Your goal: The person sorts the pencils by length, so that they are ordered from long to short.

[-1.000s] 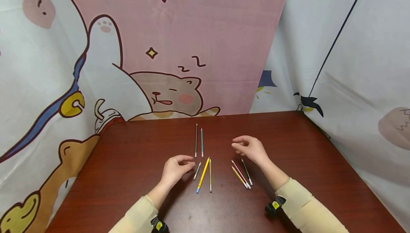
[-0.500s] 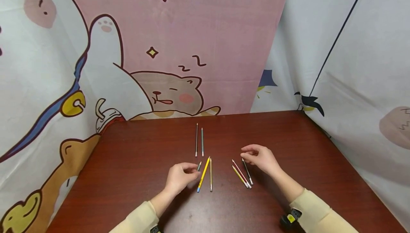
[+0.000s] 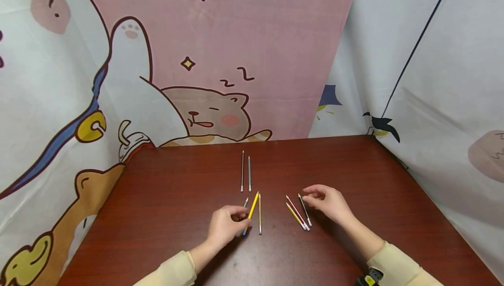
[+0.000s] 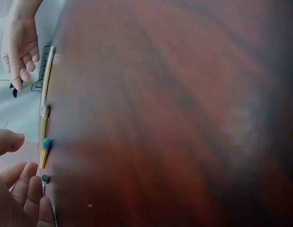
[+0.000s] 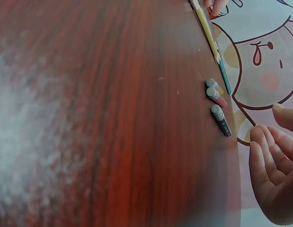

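While the left hand (image 3: pixel 225 227) curls its fingers onto a short teal pencil (image 3: pixel 245 203) beside the yellow pencil (image 3: pixel 250 211) (grip unclear), the right hand (image 3: pixel 328 203), fingers loosely bent and holding nothing, hovers just beside the black pencil (image 3: pixel 304 209) on the table (image 3: pixel 165 190).

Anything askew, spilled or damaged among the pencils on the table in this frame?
Nothing spilled or broken. The far pair of pencils lies neatly parallel; the yellow pencil by the left hand lies slanted against its neighbours, and the three pencils by the right hand lie at an angle.
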Motion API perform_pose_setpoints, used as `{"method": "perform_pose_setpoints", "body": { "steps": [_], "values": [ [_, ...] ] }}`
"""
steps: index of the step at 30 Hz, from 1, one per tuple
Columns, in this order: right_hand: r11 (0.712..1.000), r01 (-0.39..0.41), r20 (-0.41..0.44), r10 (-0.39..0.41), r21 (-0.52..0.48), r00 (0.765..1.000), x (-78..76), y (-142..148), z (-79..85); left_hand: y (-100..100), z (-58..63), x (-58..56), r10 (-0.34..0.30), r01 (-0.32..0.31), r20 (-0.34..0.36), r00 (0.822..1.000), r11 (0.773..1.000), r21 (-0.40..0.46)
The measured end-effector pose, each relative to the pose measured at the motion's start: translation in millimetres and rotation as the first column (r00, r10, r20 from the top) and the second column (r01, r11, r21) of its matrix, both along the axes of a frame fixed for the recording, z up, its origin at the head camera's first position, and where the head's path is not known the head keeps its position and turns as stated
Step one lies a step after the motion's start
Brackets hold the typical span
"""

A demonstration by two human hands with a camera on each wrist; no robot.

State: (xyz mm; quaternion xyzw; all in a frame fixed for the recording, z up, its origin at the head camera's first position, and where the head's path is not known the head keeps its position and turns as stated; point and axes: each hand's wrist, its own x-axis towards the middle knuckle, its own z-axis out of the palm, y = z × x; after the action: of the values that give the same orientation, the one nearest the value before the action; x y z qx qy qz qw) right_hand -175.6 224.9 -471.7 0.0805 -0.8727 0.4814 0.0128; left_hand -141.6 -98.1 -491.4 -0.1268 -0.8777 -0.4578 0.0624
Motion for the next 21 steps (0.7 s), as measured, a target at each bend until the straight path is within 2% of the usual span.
{"method": "perform_pose_setpoints", "body": {
  "steps": [10,21],
  "values": [
    [0.997,0.017,-0.052,-0.013,0.072,0.999,4.6,2,2.7,4,-5.3,1.6,-0.008,0.006,-0.041,0.999,0.999,-0.054],
    [0.989,0.011,-0.108,0.005,0.147,0.994,11.8,2,-3.6,3,-8.6,0.7,-0.010,0.006,-0.051,0.999,0.997,-0.080]
  ]
}}
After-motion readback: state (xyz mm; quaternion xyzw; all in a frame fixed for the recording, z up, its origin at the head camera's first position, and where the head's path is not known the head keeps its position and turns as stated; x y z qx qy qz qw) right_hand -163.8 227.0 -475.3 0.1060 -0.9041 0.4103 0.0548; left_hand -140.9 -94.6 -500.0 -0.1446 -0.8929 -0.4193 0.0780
